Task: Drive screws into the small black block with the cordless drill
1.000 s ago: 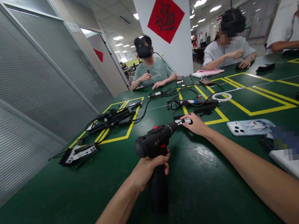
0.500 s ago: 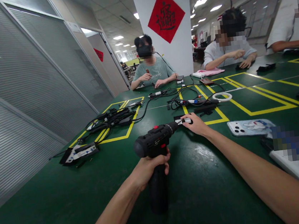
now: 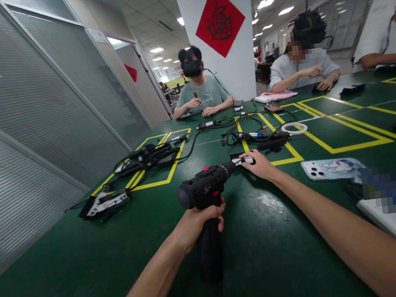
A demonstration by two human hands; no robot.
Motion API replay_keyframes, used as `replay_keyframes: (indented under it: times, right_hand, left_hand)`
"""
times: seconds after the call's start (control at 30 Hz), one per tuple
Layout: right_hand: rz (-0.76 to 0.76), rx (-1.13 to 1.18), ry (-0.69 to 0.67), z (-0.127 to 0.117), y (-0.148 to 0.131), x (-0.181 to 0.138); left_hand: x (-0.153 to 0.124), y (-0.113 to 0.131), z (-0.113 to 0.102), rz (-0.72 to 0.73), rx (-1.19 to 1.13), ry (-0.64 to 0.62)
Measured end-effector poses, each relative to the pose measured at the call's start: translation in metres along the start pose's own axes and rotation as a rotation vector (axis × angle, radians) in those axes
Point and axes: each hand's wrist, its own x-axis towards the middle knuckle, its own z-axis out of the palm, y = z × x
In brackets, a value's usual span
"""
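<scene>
My left hand [image 3: 199,225] is wrapped round the handle of a black cordless drill [image 3: 204,188] with red buttons. The drill points away and to the right, its base low over the green table. Its tip meets a small black-and-white piece [image 3: 235,159] lying on the tabletop; whether the bit is seated in anything is too small to tell. My right hand [image 3: 257,163] grips this piece from the right, fingers bent over it and covering part of it.
Black cables [image 3: 149,159] lie tangled at left, near a black-and-white part [image 3: 107,201]. Beyond my right hand are more tools and cables [image 3: 254,136] and a white ring [image 3: 294,129]. A phone [image 3: 332,169] lies at right. Across the table [image 3: 152,249] sit several people.
</scene>
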Motion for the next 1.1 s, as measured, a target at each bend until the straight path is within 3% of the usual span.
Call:
replay_keyframes:
  times: [1.1]
  right_hand:
    - [0.007, 0.002, 0.0, 0.0001, 0.0002, -0.0001]
  left_hand:
    - [-0.0005, -0.0005, 0.0, -0.008, -0.011, 0.012]
